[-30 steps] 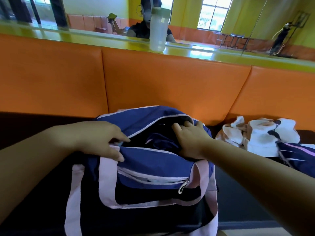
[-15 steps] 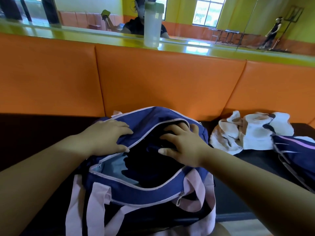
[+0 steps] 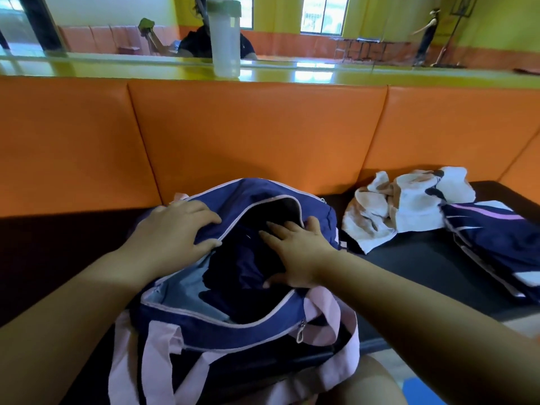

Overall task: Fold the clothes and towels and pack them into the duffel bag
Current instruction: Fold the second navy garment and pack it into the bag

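Note:
A navy duffel bag with pink straps sits on the dark bench seat, its top zipper wide open. My left hand lies on the far flap of the bag, thumb hooked over the zipper edge, holding it back. My right hand is inside the opening, fingers spread, pressing flat on a dark navy garment packed there. A crumpled white and tan towel lies on the seat to the right. Beside it rests a navy garment with pink and white stripes.
An orange padded backrest rises behind the seat, topped by a yellow-green ledge carrying a frosted bottle. A mirror above reflects the room. The dark bench seat ends at a front edge near my knee.
The bag's opening has spread wider, showing the light lining. My right hand slid deeper in and flattened on the dark garment. My left hand shifted onto the far flap.

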### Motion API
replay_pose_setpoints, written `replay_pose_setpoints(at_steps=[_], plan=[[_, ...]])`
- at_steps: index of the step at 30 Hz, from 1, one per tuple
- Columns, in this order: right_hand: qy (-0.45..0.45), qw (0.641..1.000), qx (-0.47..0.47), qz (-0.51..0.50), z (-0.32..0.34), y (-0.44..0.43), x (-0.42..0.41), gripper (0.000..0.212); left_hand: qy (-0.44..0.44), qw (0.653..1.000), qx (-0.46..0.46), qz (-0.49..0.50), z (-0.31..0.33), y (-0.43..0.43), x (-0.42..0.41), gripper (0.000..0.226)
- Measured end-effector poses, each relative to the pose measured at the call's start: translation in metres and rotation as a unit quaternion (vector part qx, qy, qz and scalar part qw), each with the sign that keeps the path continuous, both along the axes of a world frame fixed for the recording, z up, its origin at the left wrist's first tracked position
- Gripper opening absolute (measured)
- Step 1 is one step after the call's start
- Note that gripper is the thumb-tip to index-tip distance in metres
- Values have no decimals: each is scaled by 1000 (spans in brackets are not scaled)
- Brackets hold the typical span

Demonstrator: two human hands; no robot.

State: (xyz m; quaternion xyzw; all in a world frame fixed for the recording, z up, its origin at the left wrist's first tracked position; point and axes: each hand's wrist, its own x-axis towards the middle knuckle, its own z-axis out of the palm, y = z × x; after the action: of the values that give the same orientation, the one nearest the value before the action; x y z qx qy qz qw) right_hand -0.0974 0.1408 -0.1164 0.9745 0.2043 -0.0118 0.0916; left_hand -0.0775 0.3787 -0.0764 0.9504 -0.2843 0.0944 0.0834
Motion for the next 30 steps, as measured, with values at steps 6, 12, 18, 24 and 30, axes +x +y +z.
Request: replay_pose_setpoints(at_steps=[6,12,18,24,30], plan=[[-42,991,115,56,32,-33,-29,44,8,997,-54,-52,16,-45,-18,40],[-35,988,127,-74,44,-122,-73,39,47,988,-50,-136,11,-129,-36,35],[27,960,89,-263,22,-234,-113,51,54,972,6,-230,-13,-227,-37,56],[-2,893,79,-443,2,-336,-139,47,85,949,105,-284,-32,-332,-17,40],[-62,808,97,-578,-14,-414,-117,51,111,940,139,-292,-52,-432,7,30]])
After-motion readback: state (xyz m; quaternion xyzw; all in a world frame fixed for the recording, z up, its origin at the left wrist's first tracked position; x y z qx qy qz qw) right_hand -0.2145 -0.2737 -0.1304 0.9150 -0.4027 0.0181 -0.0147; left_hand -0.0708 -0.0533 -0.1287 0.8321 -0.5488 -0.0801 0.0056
